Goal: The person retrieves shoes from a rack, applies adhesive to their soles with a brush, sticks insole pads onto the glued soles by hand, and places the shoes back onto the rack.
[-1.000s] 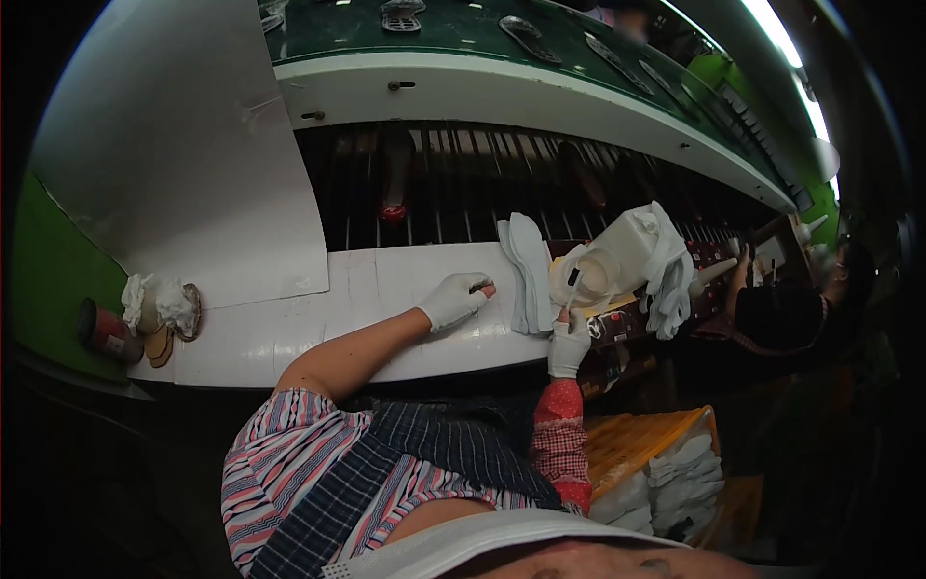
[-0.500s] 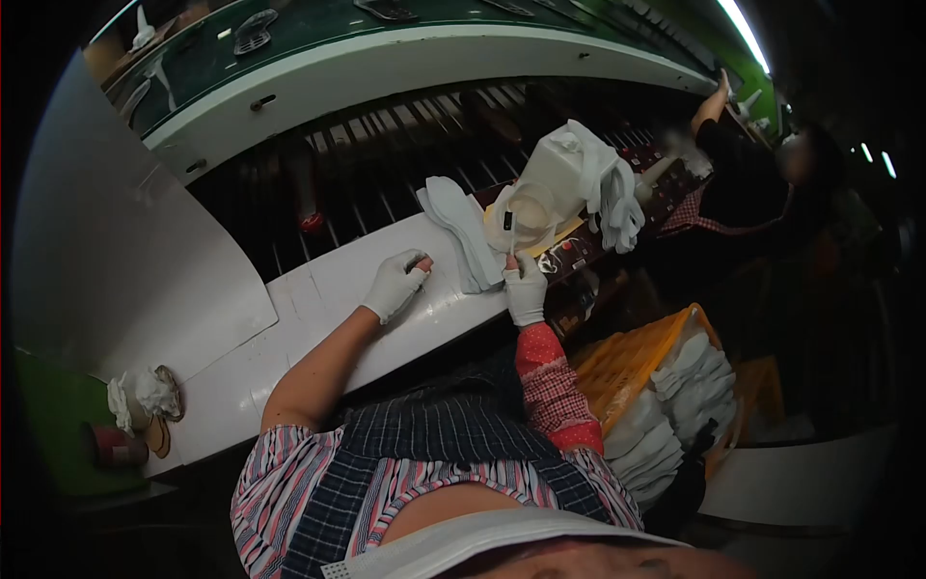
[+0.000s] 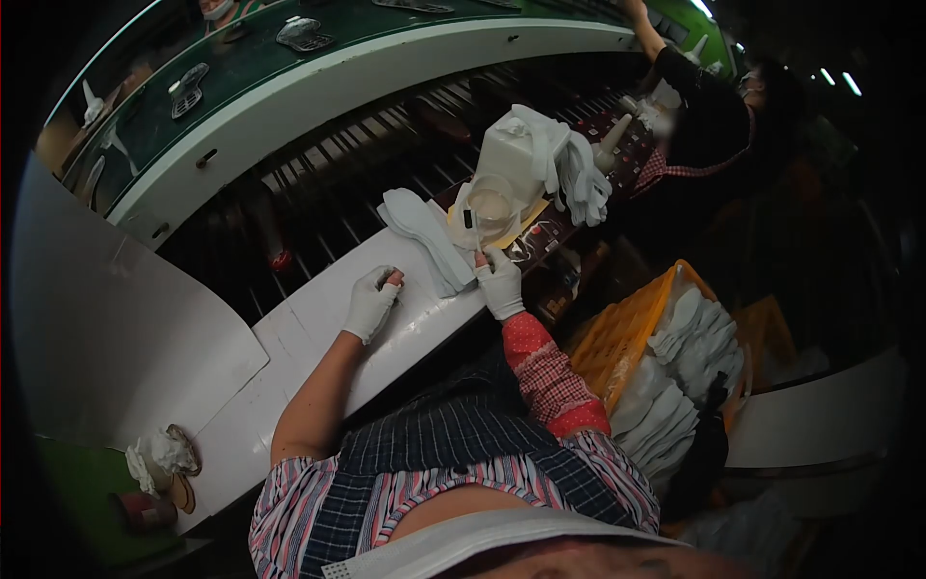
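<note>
My right hand (image 3: 500,283), in a white glove with bare fingertips, is closed around the thin pale handle of a brush-like tool (image 3: 473,224) with a black mark on it. The tool's far end is at a translucent round cup (image 3: 496,197), and its tip cannot be made out. Beside that hand lies a stack of pale insoles (image 3: 429,236) on the white table (image 3: 318,333). My left hand (image 3: 372,303), gloved the same way, rests curled over the table left of the insoles, with nothing visible in it.
Behind the cup stands a white jug (image 3: 516,145) draped with white gloves (image 3: 582,179). A yellow crate (image 3: 627,333) of insoles is at my right. Shoe soles (image 3: 305,35) lie on the green conveyor (image 3: 246,48). A co-worker (image 3: 709,121) reaches toward it.
The camera view has turned, so the bench things appear shifted left and the crate shows more fully. Both hands keep nearly the same pose, the right still holding the brush-like tool at the cup.
</note>
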Motion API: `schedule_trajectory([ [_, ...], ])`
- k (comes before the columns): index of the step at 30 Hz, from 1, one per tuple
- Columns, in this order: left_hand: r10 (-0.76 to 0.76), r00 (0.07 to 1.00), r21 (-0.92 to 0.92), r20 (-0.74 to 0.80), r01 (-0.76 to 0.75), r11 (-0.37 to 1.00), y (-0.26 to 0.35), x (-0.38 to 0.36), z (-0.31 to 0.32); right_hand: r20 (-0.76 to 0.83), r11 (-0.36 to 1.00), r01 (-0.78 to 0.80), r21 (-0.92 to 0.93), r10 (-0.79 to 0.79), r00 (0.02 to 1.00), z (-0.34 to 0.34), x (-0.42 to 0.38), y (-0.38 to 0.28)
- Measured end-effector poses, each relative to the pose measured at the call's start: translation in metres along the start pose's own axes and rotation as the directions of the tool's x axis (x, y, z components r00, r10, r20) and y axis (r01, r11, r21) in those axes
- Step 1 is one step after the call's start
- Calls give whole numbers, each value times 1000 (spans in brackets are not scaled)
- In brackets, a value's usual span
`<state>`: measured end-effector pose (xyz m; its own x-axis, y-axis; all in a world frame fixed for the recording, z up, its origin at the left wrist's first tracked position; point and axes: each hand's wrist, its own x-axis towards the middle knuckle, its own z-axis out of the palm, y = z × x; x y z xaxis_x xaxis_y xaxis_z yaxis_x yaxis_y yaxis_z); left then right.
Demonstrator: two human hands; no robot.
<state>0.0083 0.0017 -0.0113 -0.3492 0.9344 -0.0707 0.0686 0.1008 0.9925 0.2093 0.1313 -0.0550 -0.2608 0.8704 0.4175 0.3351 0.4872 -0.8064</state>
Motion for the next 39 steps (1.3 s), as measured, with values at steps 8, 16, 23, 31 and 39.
schedule_trajectory([
  [8,4,1000,-18,-4,-4,1000,-2,1,1,4,997,-51,50,51,999,-1,0,-5],
  [16,-9,1000,-27,10,9,1000,-3,1,0,16,998,-35,42,35,999,-4,-1,-8],
  [23,-4,1000,-21,3,4,1000,-5,1,0,-32,990,-57,128,61,998,7,-4,9],
  [31,1,1000,-28,2,-1,1000,-1,0,1,-6,973,-114,201,118,993,6,-3,5],
  [39,-6,1000,-26,10,6,1000,-2,0,0,-29,985,-79,150,84,996,1,-3,-6],
])
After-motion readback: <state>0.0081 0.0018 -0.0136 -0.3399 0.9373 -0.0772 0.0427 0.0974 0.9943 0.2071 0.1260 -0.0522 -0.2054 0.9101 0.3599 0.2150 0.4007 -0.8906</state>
